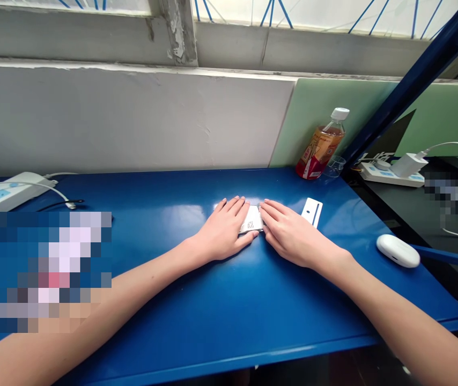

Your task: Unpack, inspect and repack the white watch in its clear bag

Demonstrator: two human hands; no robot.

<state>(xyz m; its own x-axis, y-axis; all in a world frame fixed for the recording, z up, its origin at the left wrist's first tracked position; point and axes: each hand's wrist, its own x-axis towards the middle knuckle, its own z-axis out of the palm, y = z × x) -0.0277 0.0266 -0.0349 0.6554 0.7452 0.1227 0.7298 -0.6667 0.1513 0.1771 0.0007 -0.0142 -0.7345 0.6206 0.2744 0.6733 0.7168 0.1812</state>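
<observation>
My left hand [224, 230] lies flat on the blue table [213, 316], fingers stretched out and together, resting on the left side of a small white folded paper or packet [252, 219]. My right hand [291, 236] lies flat beside it, fingers extended onto the packet's right side. Only the middle strip of the packet shows between the two hands. Both hands press down on it; neither is wrapped around it.
A white card strip [312, 211] lies just right of my right hand. A tea bottle [321, 146] and a clear cup [334, 166] stand at the back right. A white earbud case [398, 251] sits at the right edge. Power strips lie at far left [4, 194] and far right [390, 172].
</observation>
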